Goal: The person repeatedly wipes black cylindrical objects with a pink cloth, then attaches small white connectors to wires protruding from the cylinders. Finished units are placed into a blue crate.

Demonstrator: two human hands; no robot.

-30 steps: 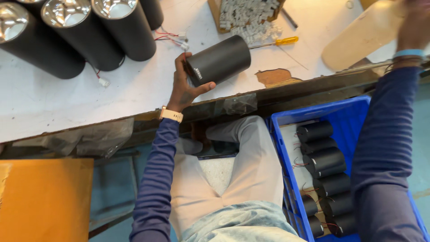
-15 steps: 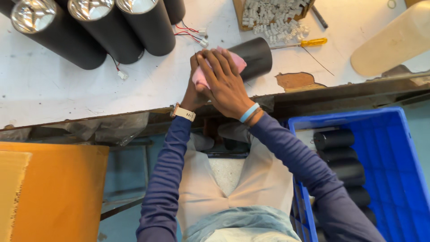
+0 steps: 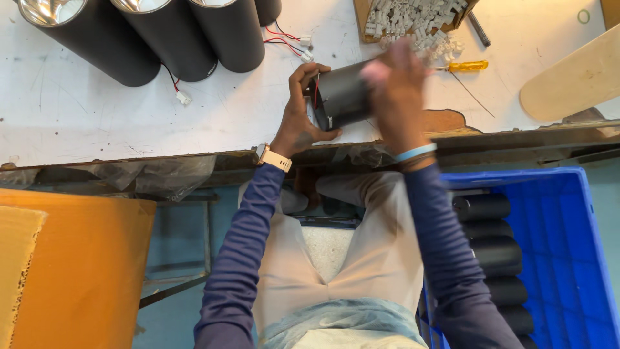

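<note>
A black cylinder [image 3: 342,97] lies on its side on the white worktable [image 3: 129,123], near the front edge. My left hand [image 3: 302,116] grips its open end, where red and black wires show. My right hand [image 3: 395,97] is blurred and lies over the cylinder's right side, pressing a pink cloth [image 3: 374,72] against it.
Three upright black cylinders [image 3: 174,35] with shiny tops stand at the back left, trailing wired connectors. A box of white connectors [image 3: 413,19], a yellow screwdriver [image 3: 465,66] and a wooden board [image 3: 575,81] lie at the back right. A blue crate [image 3: 568,258] with several black cylinders stands below right; cardboard [image 3: 71,271] below left.
My right hand came down from the far right with a pink cloth onto the cylinder and has slid to its right side. My left hand has turned the cylinder's open end toward me.
</note>
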